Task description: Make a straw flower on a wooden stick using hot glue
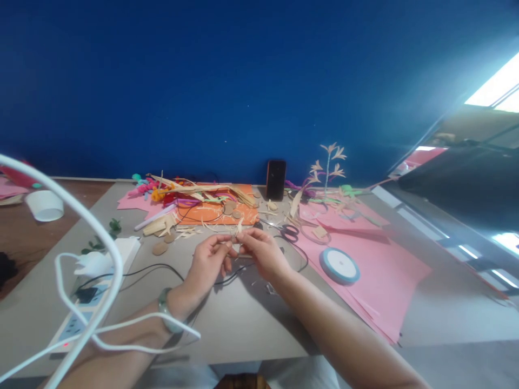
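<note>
Above the middle of the grey table (239,329), my left hand (208,262) and my right hand (263,254) meet with their fingertips pinched together. Between them is a small pale corn-husk piece (239,228), its pointed strips sticking up past my fingers. Both hands are closed on it; its lower end is hidden by the fingertips. Just beyond lies an orange sheet (190,216) with husk strips (211,190) piled on it. Dark-handled scissors (289,233) rest to the right of my right hand.
Left stands a power strip (73,324) with plugs, and white cables (117,259) loop over my left forearm. Pink sheets (377,270) carry a roll of blue tape (339,265) at right. A phone (276,180) and a husk-flower stem (327,173) stand at the back.
</note>
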Demonstrator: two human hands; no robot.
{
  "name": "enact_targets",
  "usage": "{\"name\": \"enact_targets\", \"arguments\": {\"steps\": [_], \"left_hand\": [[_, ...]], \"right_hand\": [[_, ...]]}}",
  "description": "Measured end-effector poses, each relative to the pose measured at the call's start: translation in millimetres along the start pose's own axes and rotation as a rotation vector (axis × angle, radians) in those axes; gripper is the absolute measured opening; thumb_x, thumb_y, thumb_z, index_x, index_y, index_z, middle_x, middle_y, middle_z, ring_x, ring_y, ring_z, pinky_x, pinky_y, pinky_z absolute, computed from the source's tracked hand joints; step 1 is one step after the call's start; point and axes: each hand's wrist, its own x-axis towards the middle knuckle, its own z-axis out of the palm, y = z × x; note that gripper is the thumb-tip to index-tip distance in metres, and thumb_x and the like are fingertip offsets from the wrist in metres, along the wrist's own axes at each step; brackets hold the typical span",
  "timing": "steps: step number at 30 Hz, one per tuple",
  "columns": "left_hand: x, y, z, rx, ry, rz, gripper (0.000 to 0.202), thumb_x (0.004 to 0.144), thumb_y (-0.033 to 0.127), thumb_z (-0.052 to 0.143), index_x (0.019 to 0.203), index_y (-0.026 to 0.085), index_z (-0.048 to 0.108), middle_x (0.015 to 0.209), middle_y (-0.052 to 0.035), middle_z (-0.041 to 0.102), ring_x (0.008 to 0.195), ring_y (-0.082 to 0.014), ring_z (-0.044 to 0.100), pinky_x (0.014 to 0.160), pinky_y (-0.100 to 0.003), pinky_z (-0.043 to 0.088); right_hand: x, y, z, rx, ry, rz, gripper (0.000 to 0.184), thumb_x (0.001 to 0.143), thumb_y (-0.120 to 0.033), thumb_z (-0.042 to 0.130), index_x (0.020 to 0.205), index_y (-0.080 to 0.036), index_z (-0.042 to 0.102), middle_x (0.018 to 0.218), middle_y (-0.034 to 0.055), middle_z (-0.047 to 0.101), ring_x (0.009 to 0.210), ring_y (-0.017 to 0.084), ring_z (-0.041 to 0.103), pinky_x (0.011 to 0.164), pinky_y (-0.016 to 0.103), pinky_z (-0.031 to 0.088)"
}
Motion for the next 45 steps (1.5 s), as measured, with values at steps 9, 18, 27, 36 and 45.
{"name": "enact_targets", "arguments": {"steps": [9,18,27,36,45], "left_hand": [[2.7,-3.5,-1.5,-0.110,0.003,0.021,0.035,0.073,0.038,0.069,0.096,0.011,0.062,0.065,0.0002,0.064,0.039,-0.0063,0.050,0.034,-0.017,0.035],[3.6,-3.0,0.3,-0.213,-0.022,-0.033,0.032,0.073,0.033,0.070,0.096,0.013,0.060,0.063,0.0021,0.063,0.039,-0.0050,0.048,0.034,-0.015,0.033],[2.9,-2.8,0.2,-0.229,-0.043,-0.055,0.030,0.072,0.034,0.070,0.092,0.015,0.059,0.061,0.0026,0.062,0.039,-0.0043,0.046,0.034,-0.014,0.030],[4.3,-3.7,-0.6,-0.242,-0.057,-0.092,0.034,0.069,0.036,0.072,0.094,0.015,0.061,0.063,0.0022,0.063,0.036,-0.0038,0.045,0.033,-0.015,0.025],[3.5,-2.5,0.4,-0.250,-0.064,-0.097,0.033,0.069,0.037,0.073,0.090,0.014,0.062,0.062,0.0015,0.063,0.037,-0.0035,0.044,0.033,-0.015,0.024]], "right_hand": [[-2.8,-3.9,2.0,-0.073,-0.020,-0.061,0.023,0.067,-0.034,0.075,0.072,-0.018,0.059,0.070,0.0007,0.071,0.053,0.010,0.059,0.055,0.023,0.045],[1.4,-3.0,-5.4,-0.135,-0.001,-0.145,0.021,0.068,-0.035,0.075,0.071,-0.018,0.064,0.073,0.0017,0.070,0.057,0.010,0.054,0.058,0.024,0.042],[1.8,-7.1,-4.8,-0.026,0.013,-0.073,0.026,0.060,-0.034,0.080,0.066,-0.018,0.060,0.051,-0.0065,0.052,0.048,0.007,0.042,0.050,0.023,0.030],[2.8,-8.5,-5.7,0.036,0.025,-0.039,0.030,0.061,-0.037,0.079,0.067,-0.019,0.055,0.043,-0.0103,0.039,0.040,0.006,0.031,0.043,0.022,0.021],[1.9,-9.8,-6.2,0.000,0.007,-0.056,0.029,0.062,-0.037,0.078,0.067,-0.019,0.055,0.044,-0.0086,0.044,0.041,0.006,0.036,0.043,0.022,0.022]]}}
